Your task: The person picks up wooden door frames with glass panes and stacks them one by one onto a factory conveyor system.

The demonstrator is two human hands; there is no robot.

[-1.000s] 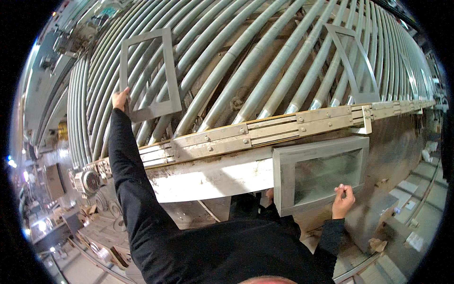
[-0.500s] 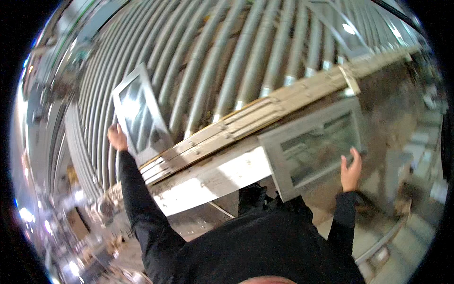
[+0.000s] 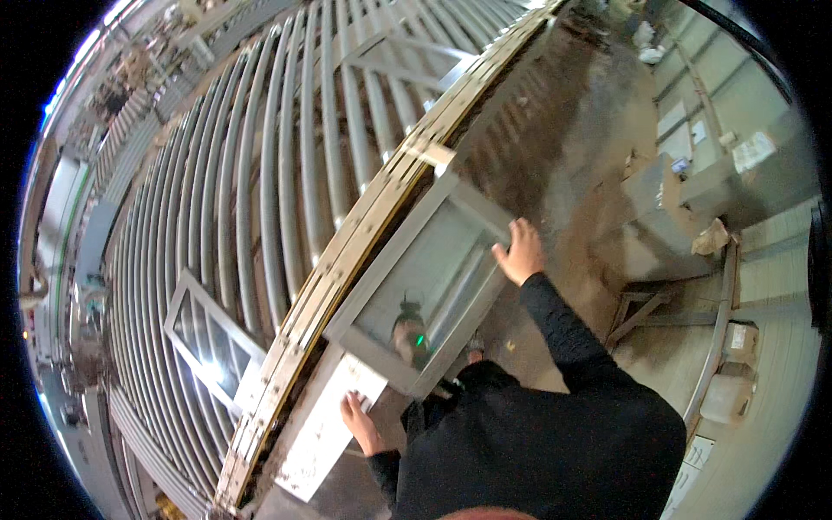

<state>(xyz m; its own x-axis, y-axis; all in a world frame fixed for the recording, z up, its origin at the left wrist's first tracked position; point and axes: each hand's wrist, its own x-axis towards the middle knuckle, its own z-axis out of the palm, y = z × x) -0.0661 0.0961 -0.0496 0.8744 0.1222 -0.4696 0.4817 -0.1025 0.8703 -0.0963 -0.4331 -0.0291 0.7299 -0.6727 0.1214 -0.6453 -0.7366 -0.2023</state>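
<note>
A grey-framed glass panel (image 3: pixel 394 234) rests tilted between my body and the roller conveyor, its left long side along the conveyor's edge. Stretched out with the thumb apart, my right hand (image 3: pixel 522 253) is at the panel's right side and seems to touch the frame. My left hand (image 3: pixel 362 425) hovers over a white board (image 3: pixel 316 442), just below the panel's lower left corner; its fingers are partly spread and hold nothing visible. On the rollers to the left lies a second framed glass panel (image 3: pixel 178 316). Dark reflections show in the nearer pane.
The roller conveyor (image 3: pixel 260 173) fills the left, bordered by a pale slotted rail (image 3: pixel 347 247). Farther up its rollers lies another framed panel (image 3: pixel 347 65). On the right stand a grey cabinet-like box (image 3: pixel 659 217), a metal rail (image 3: pixel 715 338) and plastic jugs (image 3: pixel 726 394).
My left hand has left the panel on the rollers and come back near the closer panel. My right hand has moved against that panel's side. The view has turned to the right.
</note>
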